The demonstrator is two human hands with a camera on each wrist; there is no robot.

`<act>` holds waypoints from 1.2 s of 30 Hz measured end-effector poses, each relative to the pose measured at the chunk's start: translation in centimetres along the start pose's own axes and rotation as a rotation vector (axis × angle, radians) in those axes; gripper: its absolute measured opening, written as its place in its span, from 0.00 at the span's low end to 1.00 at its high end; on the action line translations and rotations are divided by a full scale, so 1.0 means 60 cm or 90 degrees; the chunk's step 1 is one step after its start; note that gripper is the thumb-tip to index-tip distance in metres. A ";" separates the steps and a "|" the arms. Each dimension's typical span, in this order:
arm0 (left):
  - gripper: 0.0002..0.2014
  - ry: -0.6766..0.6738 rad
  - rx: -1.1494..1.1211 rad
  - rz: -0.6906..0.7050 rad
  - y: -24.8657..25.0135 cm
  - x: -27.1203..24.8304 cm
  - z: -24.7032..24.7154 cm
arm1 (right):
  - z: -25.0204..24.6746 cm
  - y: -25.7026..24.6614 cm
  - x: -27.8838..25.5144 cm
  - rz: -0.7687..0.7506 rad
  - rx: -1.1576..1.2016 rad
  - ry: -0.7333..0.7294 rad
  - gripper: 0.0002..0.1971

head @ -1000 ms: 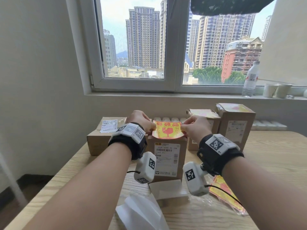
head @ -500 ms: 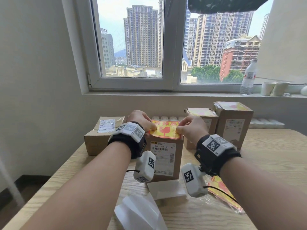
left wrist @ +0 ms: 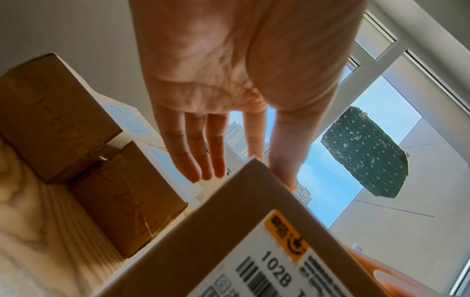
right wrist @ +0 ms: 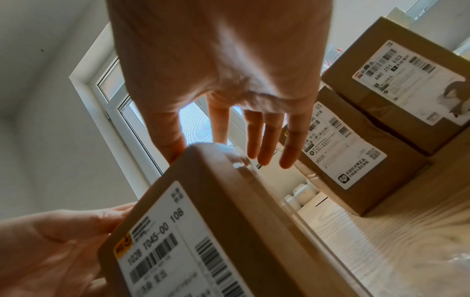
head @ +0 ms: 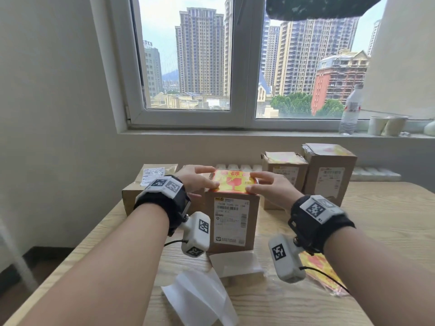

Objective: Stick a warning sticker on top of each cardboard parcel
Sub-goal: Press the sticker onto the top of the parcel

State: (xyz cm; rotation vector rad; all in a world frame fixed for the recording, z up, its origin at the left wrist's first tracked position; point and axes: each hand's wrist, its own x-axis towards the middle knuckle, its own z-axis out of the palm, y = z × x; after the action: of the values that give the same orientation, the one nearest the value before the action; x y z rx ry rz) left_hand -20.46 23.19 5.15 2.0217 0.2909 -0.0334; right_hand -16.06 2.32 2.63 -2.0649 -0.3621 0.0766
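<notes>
The warning sticker (head: 231, 183) lies on top of the middle parcel (head: 231, 222). The left hand (head: 196, 180) and right hand (head: 270, 188), fingers straight, flank it, probably to press it flat.

A white-framed window (head: 197, 67) at twelve o'clock shows daylit towers; cream wall (head: 47, 114) at nine; pale wooden table (head: 388, 220) below

Both forearms are bare, with no sleeves. Each wrist wears a black strap (head: 164, 203) topped by a white block printed with black square-pattern markers (head: 317, 209). Below each strap hangs a white, rounded camera pod (head: 197, 234) bearing the same kind of marker, with a thin black cable (head: 327, 278) trailing from it.
</notes>
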 end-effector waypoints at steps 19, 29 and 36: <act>0.08 0.047 -0.164 -0.057 0.003 -0.058 0.037 | 0.002 0.016 -0.058 0.109 0.054 -0.006 0.18; 0.10 0.048 -0.216 0.038 0.057 -0.017 0.044 | -0.033 0.000 0.000 0.065 0.105 0.069 0.16; 0.11 0.070 -0.249 0.031 0.085 0.062 0.051 | -0.044 0.010 0.099 0.066 0.207 0.098 0.11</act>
State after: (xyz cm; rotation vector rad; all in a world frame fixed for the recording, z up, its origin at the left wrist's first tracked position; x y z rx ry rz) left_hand -15.43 19.03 7.65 1.6429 0.2929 0.1548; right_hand -9.74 1.54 3.98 -1.7539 -0.1363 0.0361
